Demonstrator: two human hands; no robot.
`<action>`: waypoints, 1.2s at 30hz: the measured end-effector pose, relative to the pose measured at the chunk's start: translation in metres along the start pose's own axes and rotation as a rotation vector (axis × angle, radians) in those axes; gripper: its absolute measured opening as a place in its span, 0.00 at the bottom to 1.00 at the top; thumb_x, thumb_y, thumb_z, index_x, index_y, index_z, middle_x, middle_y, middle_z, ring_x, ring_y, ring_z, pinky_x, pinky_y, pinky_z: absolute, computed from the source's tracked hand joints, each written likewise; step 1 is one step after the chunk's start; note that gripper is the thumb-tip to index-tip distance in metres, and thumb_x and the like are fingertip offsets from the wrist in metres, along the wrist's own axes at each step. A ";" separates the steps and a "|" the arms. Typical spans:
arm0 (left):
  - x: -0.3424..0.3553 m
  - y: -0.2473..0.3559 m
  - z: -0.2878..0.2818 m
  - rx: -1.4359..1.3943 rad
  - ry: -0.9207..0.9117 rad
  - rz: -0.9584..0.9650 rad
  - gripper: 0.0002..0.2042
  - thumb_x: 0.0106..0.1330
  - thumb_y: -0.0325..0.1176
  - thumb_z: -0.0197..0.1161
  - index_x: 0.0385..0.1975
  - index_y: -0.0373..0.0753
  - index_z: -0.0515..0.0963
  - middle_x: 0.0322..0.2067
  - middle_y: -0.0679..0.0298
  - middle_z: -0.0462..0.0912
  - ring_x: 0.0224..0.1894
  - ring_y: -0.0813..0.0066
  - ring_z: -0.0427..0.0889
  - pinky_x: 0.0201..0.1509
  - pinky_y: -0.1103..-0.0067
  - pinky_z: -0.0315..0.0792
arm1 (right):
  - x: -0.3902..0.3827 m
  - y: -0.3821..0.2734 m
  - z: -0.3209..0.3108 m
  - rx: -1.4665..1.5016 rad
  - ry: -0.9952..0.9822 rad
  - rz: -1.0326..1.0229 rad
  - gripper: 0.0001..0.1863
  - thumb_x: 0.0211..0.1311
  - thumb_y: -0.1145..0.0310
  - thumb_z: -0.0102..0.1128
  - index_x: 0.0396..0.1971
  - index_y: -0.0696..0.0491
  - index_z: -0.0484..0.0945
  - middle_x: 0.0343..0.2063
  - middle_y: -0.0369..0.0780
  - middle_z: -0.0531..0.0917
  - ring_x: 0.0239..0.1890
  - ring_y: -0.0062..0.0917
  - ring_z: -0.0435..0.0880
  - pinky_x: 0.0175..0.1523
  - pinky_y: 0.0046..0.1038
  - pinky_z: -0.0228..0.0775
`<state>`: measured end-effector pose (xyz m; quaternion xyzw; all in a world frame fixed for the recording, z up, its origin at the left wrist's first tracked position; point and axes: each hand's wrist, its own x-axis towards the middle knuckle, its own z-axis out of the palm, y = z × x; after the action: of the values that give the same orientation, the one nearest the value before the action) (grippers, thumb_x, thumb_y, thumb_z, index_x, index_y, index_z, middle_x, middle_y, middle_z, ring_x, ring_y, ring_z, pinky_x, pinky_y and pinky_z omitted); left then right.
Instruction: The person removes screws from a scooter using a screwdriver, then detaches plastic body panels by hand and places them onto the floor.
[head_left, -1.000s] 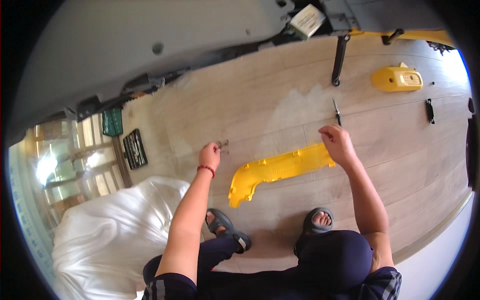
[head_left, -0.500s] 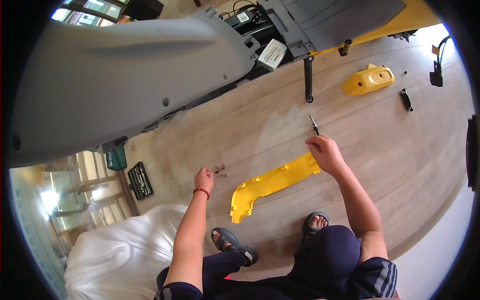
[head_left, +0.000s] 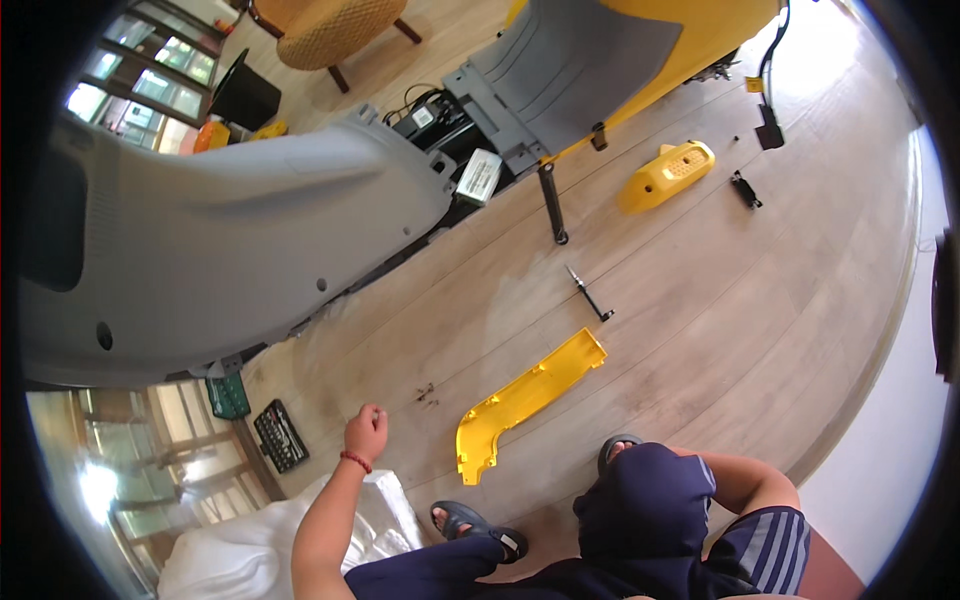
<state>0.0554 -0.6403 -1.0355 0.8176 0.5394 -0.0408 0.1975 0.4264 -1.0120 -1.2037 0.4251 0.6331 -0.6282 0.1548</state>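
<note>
My left hand [head_left: 367,430], with a red bead bracelet on its wrist, is over the floor with its fingers curled closed; whether anything is in them is hidden. Nearest to it lie several small screws [head_left: 427,393]. My right hand is out of sight behind my raised knee, and only its forearm shows. A curved yellow panel [head_left: 535,385] rests on the floor in front of my feet. Beyond it lies a slim tool [head_left: 588,292] with a silver tip and a dark handle, touched by neither hand.
A grey and yellow scooter [head_left: 260,220] lies across the far side, its inner parts exposed. At right are a yellow cover [head_left: 672,178] and a black bracket [head_left: 746,190]. An open tool case [head_left: 281,437] stands left, by white sheeting [head_left: 260,540].
My right hand has drawn back from beside the tool and gone behind my knee. The left hand has moved back and left from the screws. The view has shifted too.
</note>
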 end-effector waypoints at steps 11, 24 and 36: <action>-0.001 0.008 -0.026 -0.122 -0.054 0.073 0.07 0.61 0.34 0.56 0.29 0.37 0.74 0.16 0.53 0.77 0.20 0.56 0.78 0.24 0.68 0.69 | -0.030 0.080 0.128 0.294 0.260 0.273 0.30 0.64 0.48 0.32 0.47 0.58 0.72 0.42 0.49 0.79 0.45 0.36 0.79 0.51 0.37 0.70; -0.017 -0.017 -0.035 -0.056 -0.479 -0.006 0.12 0.63 0.37 0.56 0.35 0.33 0.76 0.22 0.54 0.81 0.19 0.65 0.78 0.25 0.74 0.71 | -0.037 -0.058 -0.004 0.600 0.355 0.573 0.38 0.66 0.44 0.20 0.56 0.63 0.63 0.54 0.51 0.71 0.59 0.40 0.68 0.63 0.37 0.58; -0.136 0.069 -0.162 -0.297 -0.523 -0.612 0.12 0.66 0.37 0.52 0.44 0.38 0.73 0.20 0.64 0.75 0.18 0.80 0.71 0.21 0.82 0.67 | -0.049 -0.103 -0.018 0.208 0.562 0.475 0.44 0.55 0.47 0.55 0.63 0.60 0.52 0.60 0.50 0.65 0.59 0.37 0.69 0.59 0.33 0.64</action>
<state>0.0374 -0.7224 -0.8291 0.5446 0.6890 -0.2254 0.4218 0.3862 -0.9972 -1.0966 0.7290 0.4677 -0.4946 0.0723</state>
